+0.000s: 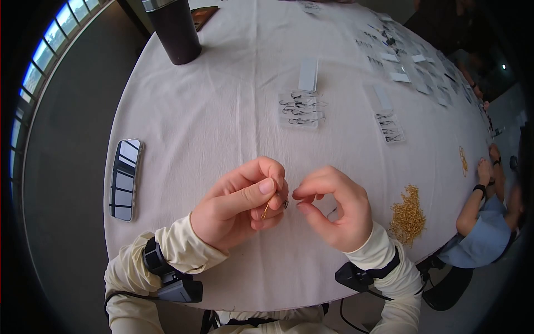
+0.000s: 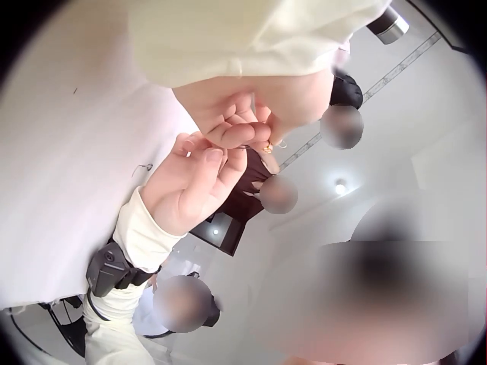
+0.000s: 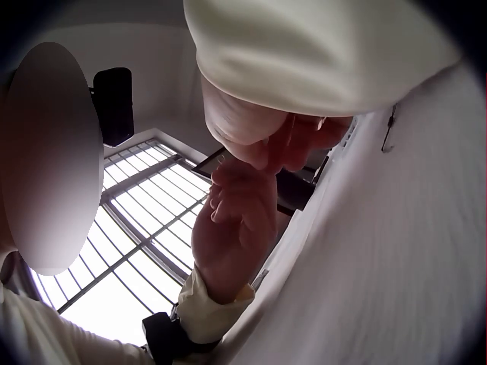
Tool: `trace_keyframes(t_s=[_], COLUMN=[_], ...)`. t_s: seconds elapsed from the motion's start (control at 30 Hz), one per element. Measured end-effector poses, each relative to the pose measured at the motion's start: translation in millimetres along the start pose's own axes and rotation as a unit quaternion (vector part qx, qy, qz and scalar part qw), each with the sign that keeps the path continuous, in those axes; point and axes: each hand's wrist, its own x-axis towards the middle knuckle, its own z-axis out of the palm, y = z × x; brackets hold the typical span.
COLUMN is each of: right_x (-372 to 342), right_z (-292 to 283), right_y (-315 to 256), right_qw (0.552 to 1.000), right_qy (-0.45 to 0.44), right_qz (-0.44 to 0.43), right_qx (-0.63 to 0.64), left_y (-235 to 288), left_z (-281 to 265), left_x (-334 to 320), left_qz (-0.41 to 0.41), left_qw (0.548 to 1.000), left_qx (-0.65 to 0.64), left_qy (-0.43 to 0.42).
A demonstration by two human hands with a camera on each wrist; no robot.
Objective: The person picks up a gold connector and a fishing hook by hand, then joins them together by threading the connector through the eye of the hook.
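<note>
My left hand pinches a small gold metal piece between thumb and fingers; its end hangs below the thumb. A tiny dark piece shows by those same fingertips. Just to the right is my right hand, its thumb and index finger curved towards the left fingertips with a narrow gap between them and nothing visible in it. In the left wrist view the gold piece shows as a small loop at the left fingers. A thin dark wire piece lies on the cloth by the right hand.
A heap of gold pieces lies at the right. Ahead are a clear case and another case, both holding dark wire pieces. A phone and a dark tumbler stand left. Other people sit along the right edge.
</note>
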Motion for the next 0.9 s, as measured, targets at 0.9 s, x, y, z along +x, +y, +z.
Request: trace_keyframes(t_s=[0.9], right_x=[0], right_z=[8], right_y=[-10], right_qw=[0.997], right_qy=[0.057], right_qz=[0.008], right_qx=[0.056], left_y=[-9], left_z=[-5], left_x=[0], left_qz=[-0.001], left_qw=[0.996], left_qx=[-0.070], left_qy=[-0.053])
